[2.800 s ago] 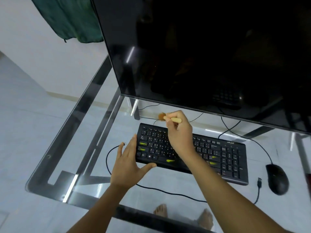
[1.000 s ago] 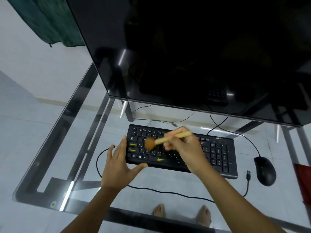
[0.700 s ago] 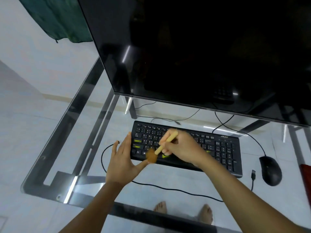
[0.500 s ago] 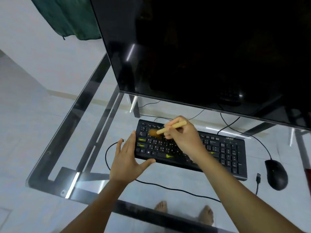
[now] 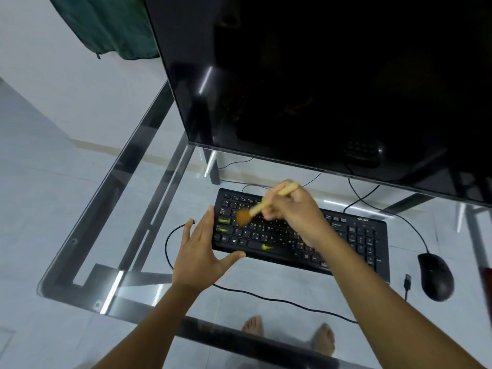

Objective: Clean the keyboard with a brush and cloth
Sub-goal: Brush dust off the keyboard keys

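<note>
Step in hand: brushing, judged from the pose; the cloth stage is not yet begun.

The black full-size computer keyboard (image 5: 354, 241) is laid flat on the clear glass table with a dark metal frame (image 5: 279, 278), just in front of the large black monitor (image 5: 319, 75). The small brush with a pale wooden handle and brown bristle head (image 5: 262, 206) is gripped by the right hand (image 5: 292, 211), fingers curled round the handle. The bristles are pointed down-left over the left letter keys. Brush and fingers are blurred, so bristle contact with the keys cannot be told.

The left hand (image 5: 202, 251) is kept flat, fingers straight along the keyboard's left end, thumb set against its front edge. Nothing is gripped by it; bracing is judged.

Yellow-green marks (image 5: 223, 221) are seen on a few keys on the left and at the front row.

A black mouse (image 5: 436, 276) is placed to the right of the keyboard, apart from it. A black cable (image 5: 279, 299) is trailed across the glass in front. Dark green fabric (image 5: 106, 25) is hung at the top left; whether it is the cleaning cloth cannot be told.

Next move: the bristles are to be swept row by row toward the right half and number pad, which are judged undone, with the left hand kept as a brace so the keyboard is not slid. A cloth has to be fetched afterwards.
</note>
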{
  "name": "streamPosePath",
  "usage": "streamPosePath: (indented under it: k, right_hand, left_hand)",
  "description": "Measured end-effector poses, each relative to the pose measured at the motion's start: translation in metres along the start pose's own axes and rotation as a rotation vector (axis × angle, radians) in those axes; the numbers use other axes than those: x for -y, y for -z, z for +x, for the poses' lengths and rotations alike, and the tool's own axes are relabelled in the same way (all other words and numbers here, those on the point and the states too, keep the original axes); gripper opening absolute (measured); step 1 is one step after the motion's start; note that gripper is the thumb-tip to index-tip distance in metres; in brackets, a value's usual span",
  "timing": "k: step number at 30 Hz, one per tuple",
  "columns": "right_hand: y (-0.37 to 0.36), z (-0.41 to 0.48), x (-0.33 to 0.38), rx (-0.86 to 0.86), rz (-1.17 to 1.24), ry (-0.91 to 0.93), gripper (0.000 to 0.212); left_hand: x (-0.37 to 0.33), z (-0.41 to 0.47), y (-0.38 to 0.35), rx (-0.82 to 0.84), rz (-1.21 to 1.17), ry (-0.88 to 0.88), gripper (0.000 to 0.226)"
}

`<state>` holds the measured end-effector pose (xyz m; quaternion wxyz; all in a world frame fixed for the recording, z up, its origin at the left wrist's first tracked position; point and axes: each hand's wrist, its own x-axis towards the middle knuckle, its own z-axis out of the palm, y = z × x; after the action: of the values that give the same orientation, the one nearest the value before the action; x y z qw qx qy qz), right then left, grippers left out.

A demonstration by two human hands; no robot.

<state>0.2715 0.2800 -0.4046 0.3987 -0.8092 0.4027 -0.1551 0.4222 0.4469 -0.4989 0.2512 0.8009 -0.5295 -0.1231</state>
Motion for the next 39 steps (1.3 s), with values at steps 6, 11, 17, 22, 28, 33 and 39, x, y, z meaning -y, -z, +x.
streamPosePath:
  k: [6, 11, 17, 22, 28, 33, 39]
  right_hand:
    - [0.006, -0.036, -0.014, -0.177, 0.096, -0.033, 0.011]
    - [0.0, -0.052, -0.02, -0.26, 0.127, -0.113, 0.025]
    - [0.015, -0.046, -0.028, -0.117, 0.223, -0.21, 0.011]
    - [0.03, -0.047, -0.033, -0.108, 0.374, -0.295, 0.011]
    - [0.036, -0.048, -0.04, -0.3, 0.296, -0.308, 0.013]
    - [0.04, -0.055, -0.042, -0.416, 0.285, -0.299, 0.006]
    - [0.037, -0.069, -0.042, -0.162, 0.242, -0.281, 0.008]
  left_hand:
    - [0.001, -0.001, -0.001, 0.01, -0.003, -0.007, 0.109]
    - [-0.001, -0.001, 0.0, 0.006, -0.006, 0.004, 0.108]
    - [0.001, 0.001, -0.002, 0.017, 0.0, -0.003, 0.11]
    - [-0.001, 0.001, -0.001, -0.001, 0.011, -0.001, 0.11]
    - [0.0, 0.001, -0.002, 0.011, 0.016, -0.008, 0.11]
    - [0.001, 0.0, -0.003, 0.022, 0.046, -0.006, 0.111]
    - [0.001, 0.0, -0.004, 0.013, 0.049, -0.014, 0.112]
